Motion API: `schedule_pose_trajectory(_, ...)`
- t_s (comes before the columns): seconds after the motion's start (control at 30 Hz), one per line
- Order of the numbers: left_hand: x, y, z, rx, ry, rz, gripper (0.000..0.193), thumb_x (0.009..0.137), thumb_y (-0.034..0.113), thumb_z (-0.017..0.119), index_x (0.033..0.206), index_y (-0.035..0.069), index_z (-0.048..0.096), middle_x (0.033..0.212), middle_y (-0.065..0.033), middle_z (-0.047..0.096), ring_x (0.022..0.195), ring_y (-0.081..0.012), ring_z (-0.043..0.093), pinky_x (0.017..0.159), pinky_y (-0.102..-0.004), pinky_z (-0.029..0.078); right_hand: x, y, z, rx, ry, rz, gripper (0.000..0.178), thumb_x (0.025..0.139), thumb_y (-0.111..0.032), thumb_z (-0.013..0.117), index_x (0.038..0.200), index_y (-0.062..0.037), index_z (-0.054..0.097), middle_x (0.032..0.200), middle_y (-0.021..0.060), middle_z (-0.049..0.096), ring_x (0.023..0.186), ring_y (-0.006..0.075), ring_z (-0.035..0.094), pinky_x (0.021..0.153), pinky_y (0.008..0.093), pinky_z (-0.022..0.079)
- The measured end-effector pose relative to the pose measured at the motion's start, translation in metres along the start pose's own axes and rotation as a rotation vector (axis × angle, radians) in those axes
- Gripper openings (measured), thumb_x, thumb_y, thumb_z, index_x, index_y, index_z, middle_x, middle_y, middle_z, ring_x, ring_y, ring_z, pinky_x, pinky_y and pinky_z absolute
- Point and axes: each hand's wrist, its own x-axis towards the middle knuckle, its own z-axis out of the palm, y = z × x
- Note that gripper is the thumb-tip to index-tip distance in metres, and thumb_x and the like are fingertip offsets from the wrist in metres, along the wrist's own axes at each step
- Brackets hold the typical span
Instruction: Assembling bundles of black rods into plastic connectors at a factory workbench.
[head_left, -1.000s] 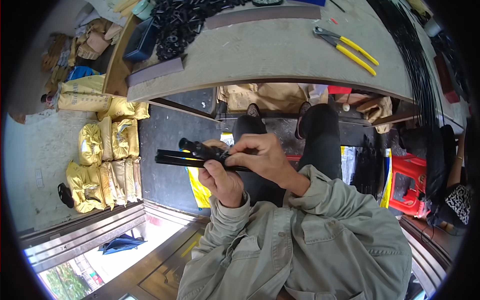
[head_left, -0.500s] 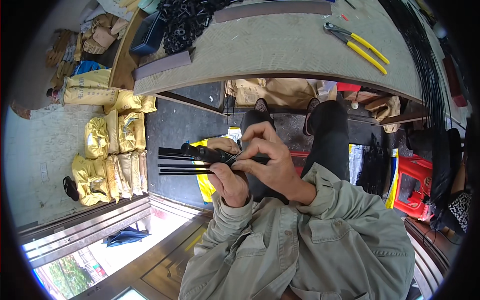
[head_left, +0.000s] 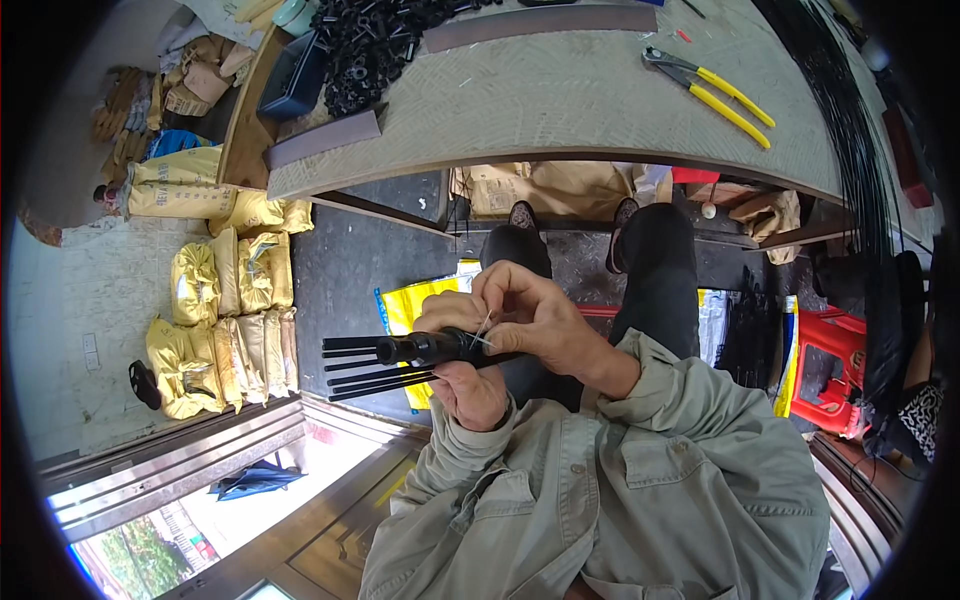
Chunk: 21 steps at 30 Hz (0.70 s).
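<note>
A black umbrella frame (head_left: 430, 347), a stubby tube with several thin ribs pointing left, lies across my lap. My left hand (head_left: 470, 391) is closed round it, thumb in front and fingers behind. A thin silvery wire (head_left: 484, 330) crosses over the ribs just right of the tube. With thumb and forefinger, my right hand (head_left: 548, 322) pinches this wire at its crossing. Part of the frame disappears beneath my right hand.
Ahead is a workbench (head_left: 560, 90) with yellow-handled pliers (head_left: 715, 95), a heap of black plastic fittings (head_left: 365, 50) and long black rods (head_left: 840, 110). Yellow sacks (head_left: 195, 290) are stacked at left. A red plastic stool (head_left: 825, 370) stands at right.
The umbrella frame has tilted, and its tube end has shifted slightly right and down. My right fingers have closed in on the wire, whose ends now stand up more.
</note>
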Motion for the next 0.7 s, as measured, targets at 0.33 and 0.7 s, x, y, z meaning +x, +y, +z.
schedule_pose_trajectory(0.33, 0.004, 0.005, -0.002, -0.052, -0.157, 0.038, 0.053, 0.087, 0.056, 0.039, 0.086, 0.004, 0.041, 0.079, -0.0062, 0.039, 0.071, -0.0146, 0.038, 0.066, -0.0271, 0.034, -0.003, 0.005, 0.0, 0.012, -0.018, -0.071, 0.031, 0.07, -0.004, 0.073, 0.083, -0.0077, 0.045, 0.082, -0.0021, 0.045, 0.078, 0.0056, 0.046, 0.068, 0.0195, 0.039)
schedule_pose_trajectory(0.7, 0.008, 0.012, 0.002, 0.225, -0.382, -0.075, 0.037, 0.07, 0.011, 0.067, 0.097, 0.005, 0.043, 0.084, -0.0062, 0.042, 0.077, -0.0165, 0.04, 0.072, -0.0293, 0.035, -0.001, -0.005, -0.022, 0.233, -0.105, 0.011, 0.033, 0.068, -0.008, 0.073, 0.086, -0.0073, 0.045, 0.093, 0.0017, 0.045, 0.085, 0.0091, 0.046, 0.08, 0.0244, 0.038)
